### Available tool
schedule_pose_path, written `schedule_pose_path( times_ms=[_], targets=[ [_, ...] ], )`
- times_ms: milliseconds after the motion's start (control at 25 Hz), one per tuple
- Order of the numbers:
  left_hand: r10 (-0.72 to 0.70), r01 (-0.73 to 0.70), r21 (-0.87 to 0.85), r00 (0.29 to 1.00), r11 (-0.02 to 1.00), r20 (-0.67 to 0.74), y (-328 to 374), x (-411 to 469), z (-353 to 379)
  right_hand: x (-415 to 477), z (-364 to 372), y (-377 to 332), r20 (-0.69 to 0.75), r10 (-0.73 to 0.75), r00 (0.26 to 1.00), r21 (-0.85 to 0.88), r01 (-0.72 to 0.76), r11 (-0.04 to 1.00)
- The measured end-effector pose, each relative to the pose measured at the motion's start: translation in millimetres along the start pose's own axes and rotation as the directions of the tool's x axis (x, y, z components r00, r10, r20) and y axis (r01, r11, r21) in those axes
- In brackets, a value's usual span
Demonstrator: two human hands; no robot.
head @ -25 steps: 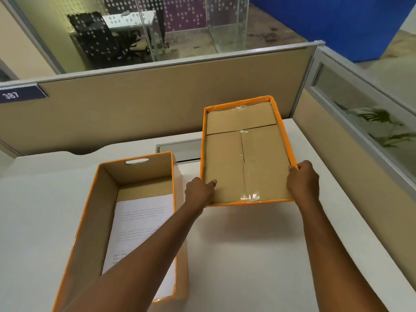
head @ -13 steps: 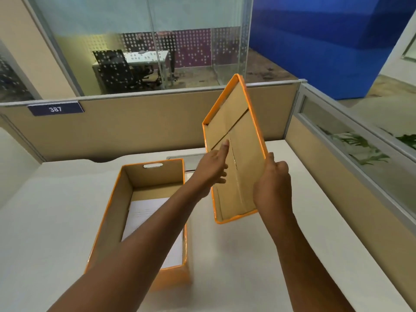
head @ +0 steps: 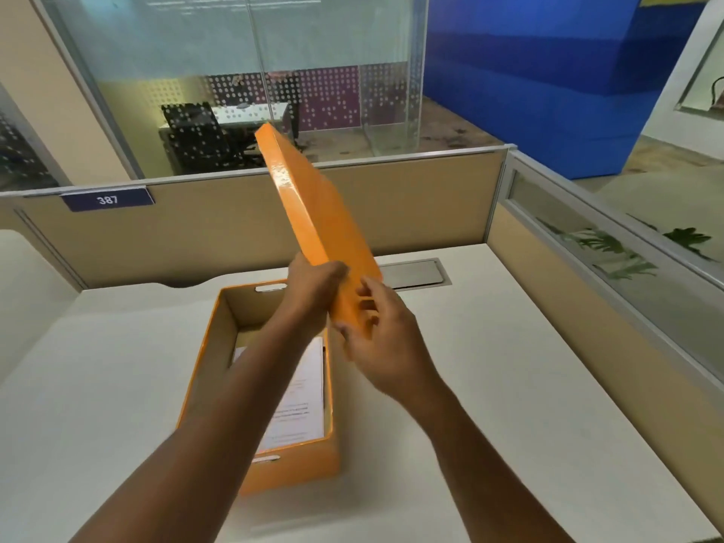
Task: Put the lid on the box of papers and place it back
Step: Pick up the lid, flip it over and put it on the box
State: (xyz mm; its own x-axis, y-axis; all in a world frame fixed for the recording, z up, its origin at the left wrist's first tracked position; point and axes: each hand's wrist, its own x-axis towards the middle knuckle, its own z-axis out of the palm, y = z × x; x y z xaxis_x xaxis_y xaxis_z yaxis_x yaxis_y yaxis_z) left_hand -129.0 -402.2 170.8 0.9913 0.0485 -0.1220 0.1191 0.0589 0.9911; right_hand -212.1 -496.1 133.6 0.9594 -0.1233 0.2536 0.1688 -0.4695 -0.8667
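The orange lid [head: 317, 213] is held up in the air above the desk, tilted steeply with its orange outer face towards me. My left hand [head: 313, 286] grips its near left edge. My right hand [head: 382, 335] touches its near right corner with fingers spread, blurred by motion. Below them the open orange box [head: 297, 462] stands on the white desk [head: 509, 386], with white printed papers [head: 301, 401] lying inside. My left forearm hides part of the box's inside.
Beige partition panels [head: 411, 205] wall the desk at the back and right, with a "387" label [head: 106, 199] at the left. A grey cable hatch [head: 417, 273] sits in the desk behind the box.
The lid was lifted off the desk, stood on edge, then turned over, so its orange outside now faces me instead of the brown inside. My hands shifted to its near end.
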Motion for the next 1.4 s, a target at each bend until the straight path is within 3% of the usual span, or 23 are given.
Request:
schedule_pose_path(
  times_ms=[80, 160, 240, 360, 440, 520, 640, 760, 880, 1080, 1400],
  targets=[
    [-0.094, 0.095, -0.004, 0.988, 0.995, 0.122, 3, 8, -41, 2, -5, 14, -0.094, 0.087, 0.992, 0.138, -0.074, 0.988],
    [-0.162, 0.164, 0.008, 0.959, 0.986, 0.233, 4, 10, -80, 6, -8, 35, -0.273, 0.19, 0.943, -0.042, -0.209, 0.977],
    [-0.178, 0.193, -0.035, 0.951, 0.981, 0.252, 0, 9, -107, 7, -5, 53, -0.236, 0.351, 0.906, -0.193, -0.397, 0.897],
    [-0.149, 0.155, -0.017, 0.97, 0.988, 0.193, -7, 5, -137, 7, 10, 65, -0.012, 0.447, 0.894, -0.123, -0.445, 0.887],
    [-0.098, 0.096, 0.047, 0.993, 0.994, 0.062, -13, 6, -155, 3, 24, 64, -0.04, 0.465, 0.884, -0.046, -0.467, 0.883],
    [0.03, 0.002, 0.22, 0.99, 0.976, -0.139, -27, 6, -173, -6, 44, 62, -0.071, 0.501, 0.863, -0.022, -0.503, 0.864],
    [0.146, -0.052, 0.402, 0.968, 0.914, -0.206, -60, 3, -198, -30, 82, 64, -0.142, 0.465, 0.874, -0.048, -0.475, 0.878],
    [0.022, 0.045, 0.458, 0.99, 0.888, -0.141, -96, 3, -224, -50, 114, 70, -0.212, 0.418, 0.884, -0.087, -0.443, 0.892],
    [-0.082, 0.136, 0.447, 0.987, 0.884, -0.137, -125, 1, -243, -63, 134, 79, -0.22, 0.391, 0.894, -0.164, -0.429, 0.888],
    [-0.147, 0.163, 0.368, 0.987, 0.915, -0.072, -141, 4, -261, -70, 161, 82, -0.28, 0.354, 0.893, -0.188, -0.412, 0.891],
    [-0.158, 0.16, 0.316, 0.987, 0.935, -0.031, -162, 19, -272, -75, 185, 85, -0.375, 0.338, 0.863, -0.249, -0.445, 0.86]
  ],
)
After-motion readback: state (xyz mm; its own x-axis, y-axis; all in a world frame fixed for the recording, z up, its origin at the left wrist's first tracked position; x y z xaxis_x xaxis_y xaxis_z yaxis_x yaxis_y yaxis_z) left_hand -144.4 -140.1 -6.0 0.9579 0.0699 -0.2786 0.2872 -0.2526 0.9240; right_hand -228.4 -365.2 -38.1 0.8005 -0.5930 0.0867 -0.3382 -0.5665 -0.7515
